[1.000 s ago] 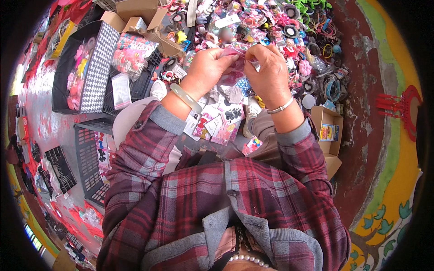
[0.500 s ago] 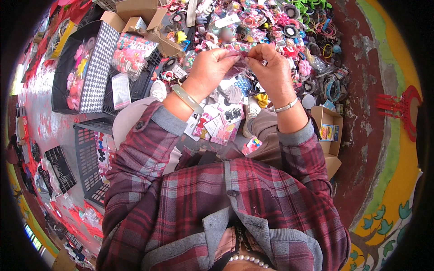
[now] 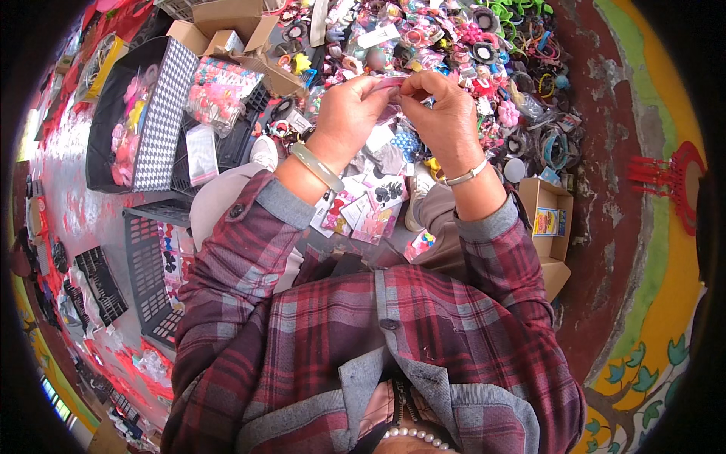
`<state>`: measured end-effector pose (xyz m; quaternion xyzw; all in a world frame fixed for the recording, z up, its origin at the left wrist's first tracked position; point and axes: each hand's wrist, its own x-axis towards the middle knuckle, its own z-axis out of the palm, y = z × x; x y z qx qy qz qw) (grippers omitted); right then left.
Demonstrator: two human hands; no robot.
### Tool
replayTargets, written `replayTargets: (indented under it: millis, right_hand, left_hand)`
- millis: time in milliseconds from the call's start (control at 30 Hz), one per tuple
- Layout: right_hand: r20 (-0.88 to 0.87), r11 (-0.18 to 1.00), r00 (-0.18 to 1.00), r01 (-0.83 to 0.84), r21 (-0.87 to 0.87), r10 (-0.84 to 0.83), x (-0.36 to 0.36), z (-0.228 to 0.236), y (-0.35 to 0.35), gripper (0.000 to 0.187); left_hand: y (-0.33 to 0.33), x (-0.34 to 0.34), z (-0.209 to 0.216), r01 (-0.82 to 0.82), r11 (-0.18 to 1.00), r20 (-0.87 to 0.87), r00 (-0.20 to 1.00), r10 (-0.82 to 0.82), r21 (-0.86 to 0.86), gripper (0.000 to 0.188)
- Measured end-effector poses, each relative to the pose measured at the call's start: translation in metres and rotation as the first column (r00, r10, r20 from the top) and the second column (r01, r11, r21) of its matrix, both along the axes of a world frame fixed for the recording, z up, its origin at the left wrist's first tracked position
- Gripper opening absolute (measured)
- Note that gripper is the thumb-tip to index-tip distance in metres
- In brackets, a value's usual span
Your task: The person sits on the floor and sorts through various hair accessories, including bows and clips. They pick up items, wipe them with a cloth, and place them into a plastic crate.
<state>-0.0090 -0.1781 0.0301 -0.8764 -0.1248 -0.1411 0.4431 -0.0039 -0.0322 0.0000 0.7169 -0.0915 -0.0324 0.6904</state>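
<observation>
Both my hands are raised in front of me, close together over the heap of accessories. Between them is a small see-through plastic bag [image 3: 390, 82] with a pinkish tint, its upper edge seen almost edge-on. My left hand [image 3: 345, 115] pinches one end of that edge between thumb and fingers. At the other end, my right hand [image 3: 445, 119] has thumb and forefinger pressed together on it. Whether anything lies inside the bag is not visible. Below the hands, flat cards with bows and flowers [image 3: 366, 208] lie on the floor between my feet.
A large heap of wrapped hair accessories [image 3: 423, 38] spreads ahead. To the left stand a houndstooth fabric box [image 3: 159, 113], clear packs of hair ties [image 3: 219, 94], and a grey plastic crate [image 3: 144, 265]. An open cardboard box [image 3: 558, 200] sits at the right, beside the painted wall [image 3: 643, 250].
My right hand has shifted slightly left, nearer my left hand. The bag has tipped, so less of its face shows. Both hands keep their hold on it.
</observation>
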Motion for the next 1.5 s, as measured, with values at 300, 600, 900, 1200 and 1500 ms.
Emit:
replayTargets:
  millis: [300,600,900,1200,1500]
  right_hand:
    - [0.262,0.908,0.956,-0.007,-0.420,0.129,-0.009,0.015,0.017,0.008]
    - [0.131,0.985,0.984,-0.098,-0.143,0.117,-0.002,0.003,0.017,0.015]
    - [0.124,0.987,0.983,-0.121,-0.101,0.133,-0.003,0.005,0.017,0.017]
    - [-0.225,0.976,0.952,-0.189,0.105,0.208,0.005,0.001,-0.001,0.014]
    - [0.199,0.945,0.956,-0.154,-0.288,0.216,0.000,0.018,0.002,0.002]
  left_hand:
    - [-0.001,0.000,0.007,-0.078,0.968,-0.277,0.961,0.010,-0.238,0.019]
    - [0.006,0.000,0.011,-0.065,0.907,-0.363,0.927,-0.100,-0.415,0.021]
    - [0.007,0.007,-0.004,0.039,0.942,-0.233,0.965,-0.122,-0.333,0.022]
    - [0.001,0.007,-0.018,-0.040,0.992,-0.030,0.999,0.037,-0.118,0.025]
    - [0.006,0.004,-0.002,0.066,0.997,-0.036,0.997,-0.067,-0.035,0.019]
